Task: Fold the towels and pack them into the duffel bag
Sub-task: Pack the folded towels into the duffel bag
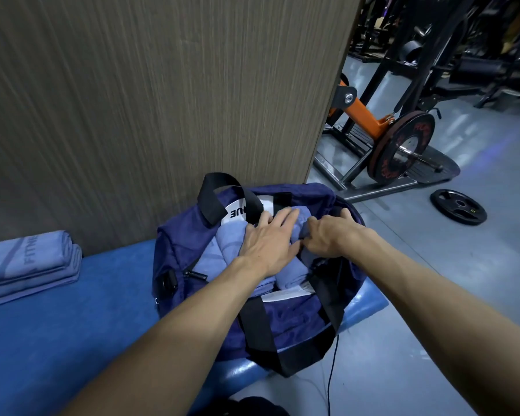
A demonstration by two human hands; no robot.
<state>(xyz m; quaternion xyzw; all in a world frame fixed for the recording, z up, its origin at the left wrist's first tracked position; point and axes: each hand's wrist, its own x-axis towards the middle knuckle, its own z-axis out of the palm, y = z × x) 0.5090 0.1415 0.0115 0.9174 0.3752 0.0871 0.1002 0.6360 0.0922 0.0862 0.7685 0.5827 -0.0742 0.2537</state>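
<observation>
The navy duffel bag [192, 235] sits open on the blue padded bench [72, 325], close against the wood-grain wall panel [147, 100], and everything else is described from this bag. Inside its mouth lie several light blue rolled towels [227, 235], packed side by side. The left hand [267, 241] rests on top of them with fingers nearly straight, pressing down on the rolls, while the right hand [327, 235] has its fingers curled over one roll near the bag's far right edge — it seems to grip the cloth and tuck it in, though the fingertips are partly hidden. The two hands are close together, almost touching. To the left of the bag, well apart from it on the same bench, a stack of folded towels [27, 262] of the same blue waits, not yet packed, so the task looks to be somewhere in the middle. The towels look soft and light; they will compress easily and will not slip much, but a roll may open if it is lifted by one loose edge. It is probably better to take each one around its middle, with the whole hand. The bag's fabric is limp too, so its rim may fall inward and need holding open. Beyond the bag, to its right on the floor, stand a weight machine [400, 145] and a loose black weight plate [458, 207].
</observation>
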